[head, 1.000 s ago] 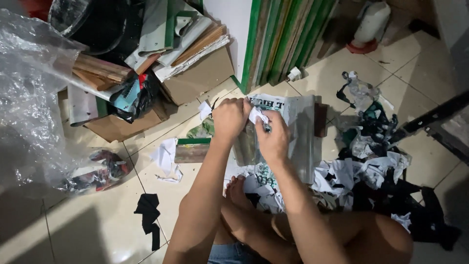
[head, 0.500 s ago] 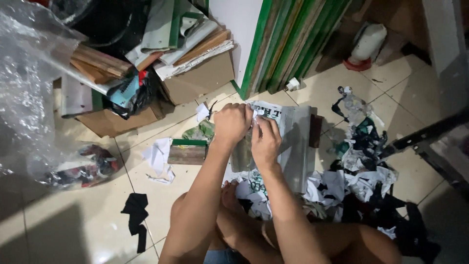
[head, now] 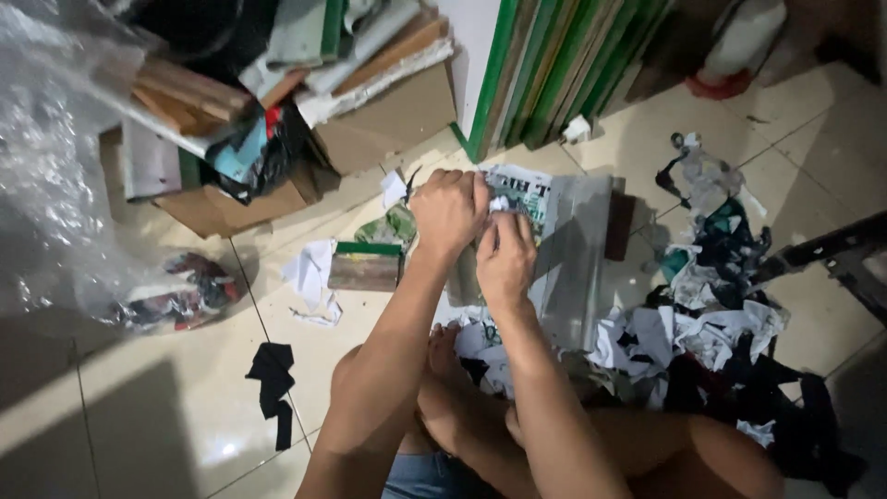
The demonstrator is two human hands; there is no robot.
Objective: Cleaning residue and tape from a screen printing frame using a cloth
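Tiled floor (head: 166, 407), dim and littered: cardboard boxes (head: 388, 120) at the far edge, a heap of scraps (head: 721, 333) to the right. Left hand (head: 450, 211) and right hand (head: 504, 261) are close together, both pinched on white backing paper at the near-left corner of a grey printed sheet (head: 573, 249) lying flat on the floor just beyond the knees. Sheet's long axis runs away from the person, printed end pointing toward the green boards (head: 545, 74). Risk, as judged: a sharp pull could tear the thin paper or crease the sheet, since nothing weighs down its far end.
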